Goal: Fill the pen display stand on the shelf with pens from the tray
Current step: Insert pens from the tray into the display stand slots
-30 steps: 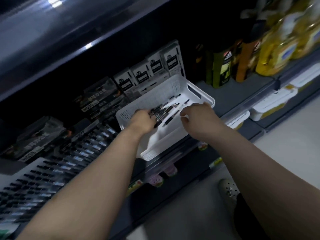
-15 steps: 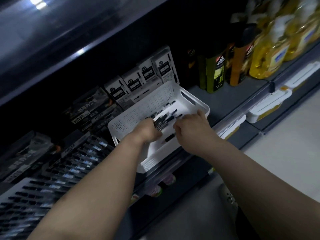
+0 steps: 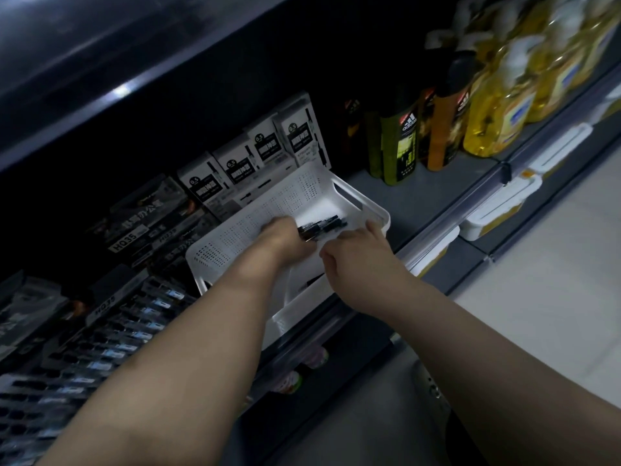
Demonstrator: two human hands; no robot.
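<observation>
A white perforated tray (image 3: 295, 193) sits on the shelf edge in the middle of the view. My left hand (image 3: 285, 240) is inside it and grips a bundle of black pens (image 3: 324, 227) that stick out to the right. My right hand (image 3: 359, 257) hovers just right of the bundle over the tray, fingers curled toward the pens; whether it holds one is hidden. One loose pen (image 3: 314, 281) lies in the tray below my hands. The dark pen display stand (image 3: 100, 334) with rows of pens fills the lower left.
White pen boxes (image 3: 255, 153) and dark boxes marked HQ35 (image 3: 141, 227) stand behind the tray. Green, orange and yellow bottles (image 3: 447, 129) line the shelf to the right. A shelf overhangs from above. Pale floor lies at the right.
My left hand has gathered the spread pens into a tighter bundle. My right hand has closed in toward the bundle. The view has shifted, so the tray sits lower and further left.
</observation>
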